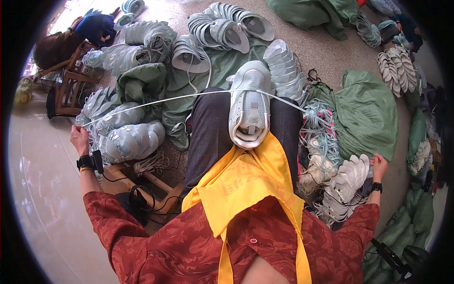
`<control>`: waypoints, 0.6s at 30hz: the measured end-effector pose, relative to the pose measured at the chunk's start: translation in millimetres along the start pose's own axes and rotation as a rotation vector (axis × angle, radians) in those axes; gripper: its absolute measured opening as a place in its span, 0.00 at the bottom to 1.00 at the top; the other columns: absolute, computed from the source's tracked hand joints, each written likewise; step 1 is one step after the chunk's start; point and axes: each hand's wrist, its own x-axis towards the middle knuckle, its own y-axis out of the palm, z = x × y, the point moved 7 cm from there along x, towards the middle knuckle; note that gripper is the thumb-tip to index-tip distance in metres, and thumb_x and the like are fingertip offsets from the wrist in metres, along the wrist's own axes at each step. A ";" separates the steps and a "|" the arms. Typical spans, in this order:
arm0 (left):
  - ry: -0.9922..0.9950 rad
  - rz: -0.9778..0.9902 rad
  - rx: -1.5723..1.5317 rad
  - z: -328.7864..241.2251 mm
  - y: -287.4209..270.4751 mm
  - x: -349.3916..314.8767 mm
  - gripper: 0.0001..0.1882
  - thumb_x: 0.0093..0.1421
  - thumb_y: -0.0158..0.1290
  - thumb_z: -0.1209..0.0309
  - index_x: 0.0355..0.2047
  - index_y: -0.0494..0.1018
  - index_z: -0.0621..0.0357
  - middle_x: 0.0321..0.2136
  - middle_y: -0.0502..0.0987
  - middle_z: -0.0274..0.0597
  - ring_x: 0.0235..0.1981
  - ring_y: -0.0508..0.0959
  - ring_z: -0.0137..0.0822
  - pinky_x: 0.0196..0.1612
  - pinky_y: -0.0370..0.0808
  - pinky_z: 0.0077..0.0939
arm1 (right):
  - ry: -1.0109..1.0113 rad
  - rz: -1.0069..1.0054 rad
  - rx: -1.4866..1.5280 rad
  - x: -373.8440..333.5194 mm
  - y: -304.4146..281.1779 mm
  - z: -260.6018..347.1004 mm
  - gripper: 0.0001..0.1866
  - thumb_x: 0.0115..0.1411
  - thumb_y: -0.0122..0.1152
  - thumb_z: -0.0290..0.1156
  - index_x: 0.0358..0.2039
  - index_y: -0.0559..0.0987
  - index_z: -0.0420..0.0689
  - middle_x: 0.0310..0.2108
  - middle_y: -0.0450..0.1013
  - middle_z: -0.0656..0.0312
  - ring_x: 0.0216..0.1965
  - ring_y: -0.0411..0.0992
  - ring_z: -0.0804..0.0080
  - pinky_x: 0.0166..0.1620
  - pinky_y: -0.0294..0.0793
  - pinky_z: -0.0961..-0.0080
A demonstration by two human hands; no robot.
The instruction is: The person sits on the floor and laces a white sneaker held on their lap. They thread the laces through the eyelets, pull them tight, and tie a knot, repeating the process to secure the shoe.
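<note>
A pale grey-blue shoe upper (253, 102) rests between my thighs, its toe pointing away from me. A long white shoelace (156, 102) crosses it and stretches taut to the far left, where my left hand (80, 138) pinches its end. On the other side the lace slants down toward a bundle of light blue laces (321, 130), where I lose sight of it. Out to the right, my right hand (379, 166) is raised beside a stack of white shoe uppers (347, 182). Its fingers are closed; whatever they hold is too small to make out.
Nested stacks of pale uppers (135, 142) lie at the left, with more uppers (222, 35) ahead on green cloth (220, 71). A full green sack (364, 113) sits at the right. Wooden stools (71, 92) stand at the left, and a black cable (142, 191) hangs near my left arm.
</note>
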 end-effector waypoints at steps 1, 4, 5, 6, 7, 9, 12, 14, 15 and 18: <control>0.009 -0.022 0.012 2.1 -1.4 3.8 0.06 0.64 0.52 0.72 0.35 0.74 0.63 0.25 0.82 0.45 0.25 0.84 0.39 0.34 0.81 0.35 | 0.001 0.005 0.013 0.5 -1.9 -4.2 0.13 0.67 0.56 0.21 0.50 0.84 0.36 0.31 0.81 0.57 0.28 0.81 0.74 0.33 0.84 0.75; 0.034 -0.122 0.035 19.7 -26.2 15.6 0.07 0.64 0.52 0.71 0.37 0.75 0.62 0.26 0.82 0.45 0.27 0.85 0.40 0.35 0.81 0.34 | -0.005 0.003 -0.001 4.5 4.7 -3.6 0.11 0.68 0.57 0.22 0.47 0.84 0.36 0.29 0.81 0.57 0.26 0.80 0.75 0.31 0.84 0.76; 0.050 -0.157 0.064 20.7 -36.2 21.7 0.07 0.64 0.52 0.71 0.37 0.75 0.62 0.26 0.83 0.45 0.28 0.86 0.39 0.35 0.81 0.34 | 0.001 0.018 -0.006 4.6 8.2 -2.1 0.11 0.68 0.58 0.22 0.46 0.84 0.35 0.29 0.81 0.57 0.25 0.80 0.75 0.30 0.83 0.76; -0.024 -0.171 0.073 23.8 -44.0 28.6 0.08 0.64 0.52 0.70 0.38 0.76 0.61 0.27 0.84 0.44 0.30 0.87 0.37 0.36 0.82 0.32 | 0.008 0.032 -0.010 4.7 11.7 -0.9 0.10 0.68 0.58 0.23 0.46 0.84 0.35 0.29 0.81 0.58 0.24 0.79 0.75 0.29 0.83 0.76; -0.034 -0.163 0.047 20.0 -39.7 28.3 0.08 0.64 0.53 0.70 0.38 0.75 0.62 0.27 0.84 0.44 0.29 0.86 0.36 0.36 0.82 0.31 | 0.012 0.040 -0.027 5.1 9.5 3.0 0.10 0.68 0.58 0.23 0.45 0.84 0.35 0.29 0.80 0.58 0.23 0.79 0.75 0.28 0.82 0.76; -0.051 -0.157 0.004 16.2 -36.5 28.0 0.08 0.64 0.53 0.71 0.38 0.75 0.63 0.27 0.83 0.43 0.28 0.86 0.34 0.35 0.82 0.30 | 0.002 0.002 -0.016 7.2 7.9 11.1 0.09 0.68 0.59 0.24 0.43 0.84 0.35 0.26 0.80 0.58 0.22 0.78 0.76 0.26 0.80 0.77; -0.074 -0.200 0.002 18.5 -44.7 32.7 0.08 0.64 0.53 0.71 0.39 0.76 0.63 0.27 0.85 0.42 0.29 0.87 0.35 0.37 0.83 0.29 | 0.012 -0.002 0.009 10.5 17.5 17.1 0.08 0.68 0.59 0.25 0.43 0.84 0.36 0.25 0.79 0.59 0.21 0.77 0.76 0.24 0.79 0.77; -0.135 -0.216 -0.019 26.4 -48.0 34.3 0.09 0.64 0.53 0.71 0.40 0.76 0.63 0.28 0.85 0.43 0.29 0.87 0.35 0.37 0.83 0.28 | 0.019 -0.017 -0.002 13.0 17.6 17.6 0.09 0.68 0.60 0.25 0.43 0.84 0.36 0.24 0.79 0.59 0.20 0.77 0.76 0.24 0.79 0.77; -0.173 -0.224 -0.021 31.1 -51.4 35.3 0.09 0.64 0.53 0.71 0.40 0.76 0.64 0.28 0.86 0.44 0.30 0.87 0.35 0.37 0.84 0.28 | 0.018 -0.037 -0.019 15.0 15.4 18.3 0.09 0.68 0.60 0.26 0.43 0.84 0.36 0.24 0.79 0.59 0.20 0.77 0.77 0.24 0.79 0.77; -0.263 -0.246 -0.060 42.8 -65.3 41.0 0.10 0.63 0.53 0.72 0.41 0.77 0.66 0.29 0.86 0.45 0.31 0.88 0.35 0.37 0.84 0.26 | -0.020 -0.083 -0.009 23.6 14.8 16.4 0.09 0.69 0.60 0.26 0.43 0.84 0.36 0.25 0.80 0.59 0.20 0.77 0.76 0.24 0.79 0.77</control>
